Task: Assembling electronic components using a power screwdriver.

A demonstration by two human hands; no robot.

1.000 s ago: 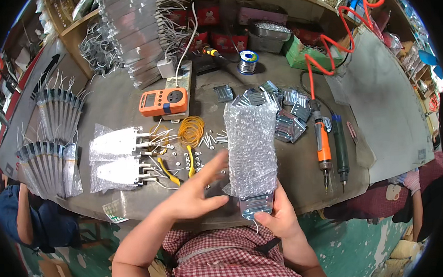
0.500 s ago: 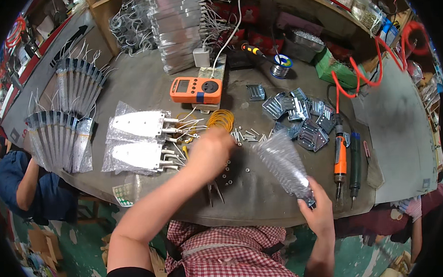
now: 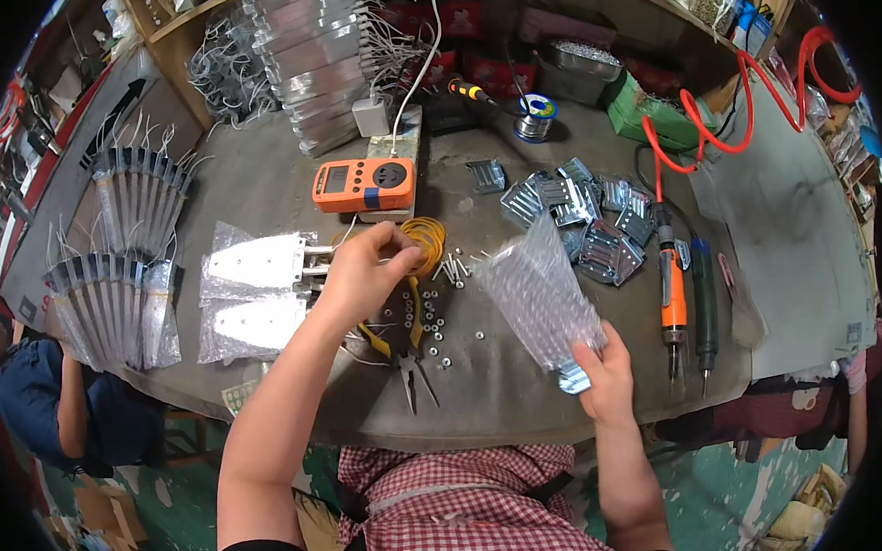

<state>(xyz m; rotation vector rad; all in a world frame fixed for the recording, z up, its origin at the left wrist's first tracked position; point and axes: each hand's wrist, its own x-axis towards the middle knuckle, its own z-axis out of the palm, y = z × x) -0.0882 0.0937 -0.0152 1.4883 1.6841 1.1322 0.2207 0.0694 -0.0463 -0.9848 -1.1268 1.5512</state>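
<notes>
My right hand (image 3: 608, 376) grips the lower end of a bubble-wrap bag (image 3: 537, 295), its thumb across the front. A shiny metal piece (image 3: 573, 378) sticks out of the bag by that thumb. My left hand (image 3: 369, 271) is closed in a pinch at the coil of yellow rubber bands (image 3: 433, 238); what the fingertips hold, if anything, is too small to make out. Below that hand lie yellow-handled pliers (image 3: 411, 362), partly covered by it. Small nuts (image 3: 434, 310) are scattered beside them, with several screws (image 3: 454, 268) between the bands and the bag.
Metal plates (image 3: 577, 208) are heaped beyond the bag. An orange meter (image 3: 364, 185) stands behind the bands. White panels (image 3: 251, 261) in bubble wrap lie left of my left hand. An orange electric screwdriver (image 3: 673, 303) is at right, under a red coiled hose (image 3: 733, 140). Bagged strips (image 3: 113, 303) fan out far left.
My left hand has drawn back left and up to the rubber bands, uncovering more of the pliers and nuts. The bag in my right hand has swung slightly left. The whole view has shifted a little.
</notes>
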